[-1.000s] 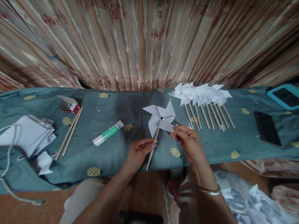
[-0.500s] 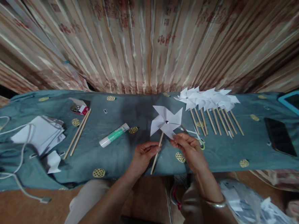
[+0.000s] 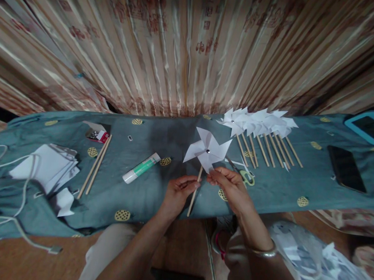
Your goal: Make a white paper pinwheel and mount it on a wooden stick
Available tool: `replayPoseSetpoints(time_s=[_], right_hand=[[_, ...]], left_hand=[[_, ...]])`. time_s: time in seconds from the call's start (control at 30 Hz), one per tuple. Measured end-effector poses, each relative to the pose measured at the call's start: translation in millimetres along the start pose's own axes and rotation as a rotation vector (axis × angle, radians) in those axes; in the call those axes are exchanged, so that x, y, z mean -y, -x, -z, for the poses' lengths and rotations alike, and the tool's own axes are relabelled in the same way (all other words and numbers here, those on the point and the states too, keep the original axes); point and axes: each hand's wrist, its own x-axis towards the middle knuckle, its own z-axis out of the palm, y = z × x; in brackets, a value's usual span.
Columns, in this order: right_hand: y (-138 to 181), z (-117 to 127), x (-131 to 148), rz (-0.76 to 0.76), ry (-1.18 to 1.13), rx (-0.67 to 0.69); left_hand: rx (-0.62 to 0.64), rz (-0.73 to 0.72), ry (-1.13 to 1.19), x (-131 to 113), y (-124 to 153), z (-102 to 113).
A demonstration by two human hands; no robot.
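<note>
A white paper pinwheel (image 3: 202,151) with a shiny pin at its centre is held above the cloth in front of me. My left hand (image 3: 177,195) pinches its wooden stick (image 3: 192,203) between thumb and fingers. With closed fingertips, my right hand (image 3: 230,185) touches the tip of the lowest paper blade. Just beyond the right hand lie scissors (image 3: 247,177) with yellow-green handles, partly hidden by it. A glue stick (image 3: 141,168) with a green label rests to the left of the pinwheel.
Several finished pinwheels (image 3: 261,121) lie in an overlapping row at the back right. Further right are a black phone (image 3: 346,168) and a blue-framed device (image 3: 373,128). Leftward lie two sticks (image 3: 94,168), a small red box (image 3: 97,135), stacked paper (image 3: 47,165) and a white cable (image 3: 24,202).
The pinwheel's blades have turned on the pin, and the right hand has shifted slightly left and down with a blade tip. The left hand keeps its pinch on the stick.
</note>
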Motion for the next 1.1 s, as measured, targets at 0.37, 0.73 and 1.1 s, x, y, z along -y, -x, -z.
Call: replayPoseSetpoints(time_s=[0.37, 0.73, 1.1], right_hand=[[0, -5, -2, 0.042, 0.075, 0.075], [0, -2, -7, 0.044, 0.157, 0.103], [-9, 23, 6, 0.168, 0.131, -0.184]], left_hand=[[0.048, 0.004, 0.0, -3, 0, 0], [0.027, 0.003, 0.025, 0, -1, 0], [0.049, 0.028, 0.008, 4, 0, 1]])
